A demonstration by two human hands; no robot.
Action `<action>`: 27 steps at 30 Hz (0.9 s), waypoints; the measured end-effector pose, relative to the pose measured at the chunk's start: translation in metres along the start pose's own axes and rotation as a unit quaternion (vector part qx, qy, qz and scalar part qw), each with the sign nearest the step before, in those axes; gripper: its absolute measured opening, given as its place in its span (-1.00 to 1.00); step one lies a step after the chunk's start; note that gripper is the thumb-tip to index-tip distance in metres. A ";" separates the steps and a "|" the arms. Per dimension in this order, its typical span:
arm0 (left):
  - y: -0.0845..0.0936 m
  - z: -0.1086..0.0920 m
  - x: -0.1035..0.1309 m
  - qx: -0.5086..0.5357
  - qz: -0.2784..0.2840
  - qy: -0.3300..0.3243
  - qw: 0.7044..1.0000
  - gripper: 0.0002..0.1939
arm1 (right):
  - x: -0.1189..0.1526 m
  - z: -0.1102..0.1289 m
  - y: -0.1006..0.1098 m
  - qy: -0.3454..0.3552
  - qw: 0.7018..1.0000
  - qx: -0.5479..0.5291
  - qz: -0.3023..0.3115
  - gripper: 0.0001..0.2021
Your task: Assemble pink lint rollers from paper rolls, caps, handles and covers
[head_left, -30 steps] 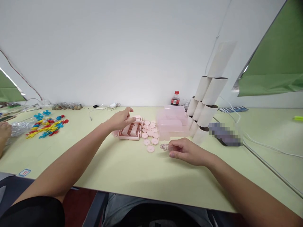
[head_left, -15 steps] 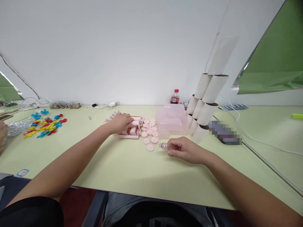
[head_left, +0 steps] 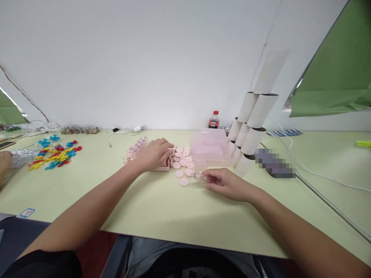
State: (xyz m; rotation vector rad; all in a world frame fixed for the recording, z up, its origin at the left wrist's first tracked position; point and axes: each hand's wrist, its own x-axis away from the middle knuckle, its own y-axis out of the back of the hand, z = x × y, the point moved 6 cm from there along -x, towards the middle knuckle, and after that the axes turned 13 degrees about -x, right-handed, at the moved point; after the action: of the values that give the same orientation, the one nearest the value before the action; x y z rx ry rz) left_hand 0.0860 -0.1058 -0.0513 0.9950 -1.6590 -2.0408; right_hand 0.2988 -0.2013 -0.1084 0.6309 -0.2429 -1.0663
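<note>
My right hand [head_left: 224, 183] is closed round a small clear plastic piece [head_left: 199, 177], whose end sticks out to the left past the fingertips. My left hand [head_left: 156, 153] lies over the pink rectangular parts [head_left: 164, 167], fingers bent down at their right end; what the fingertips touch is hidden. Clear pink small pieces [head_left: 136, 148] are heaped just left of that hand. Between the hands lie several flat pink discs [head_left: 179, 173], some overlapping. Behind my right hand stands a translucent pink box [head_left: 210, 152].
Stacked white tubes [head_left: 251, 139] rise right of the box, a cola bottle [head_left: 214, 120] behind it. A blurred dark object [head_left: 275, 164] and white cables lie at the right. Coloured plastic pieces [head_left: 56, 154] and another person's hand [head_left: 4, 162] are at the left.
My left hand has moved right across the pink parts, uncovering the clear pieces at its left. The clear piece in my right hand has shifted slightly left and up.
</note>
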 end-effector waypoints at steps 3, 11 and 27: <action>0.005 -0.053 0.008 0.112 -0.022 -0.062 0.991 -0.56 | -0.001 0.003 -0.004 0.013 1.000 -0.004 -0.008 -0.76; -0.012 -0.077 0.012 0.304 -0.028 0.007 0.952 -0.72 | 0.001 0.004 0.006 0.019 0.997 -0.048 -0.057 -0.67; 0.041 0.016 0.044 0.607 -0.239 0.146 0.743 -0.58 | 0.019 0.008 0.031 0.053 0.970 -0.187 -0.147 -0.55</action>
State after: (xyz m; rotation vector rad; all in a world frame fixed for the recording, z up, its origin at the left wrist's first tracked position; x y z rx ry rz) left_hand 0.0372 -0.1335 -0.0252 2.1401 -2.6997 -0.5930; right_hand 0.3269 -0.2105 -0.0857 0.3860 0.1502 -1.3181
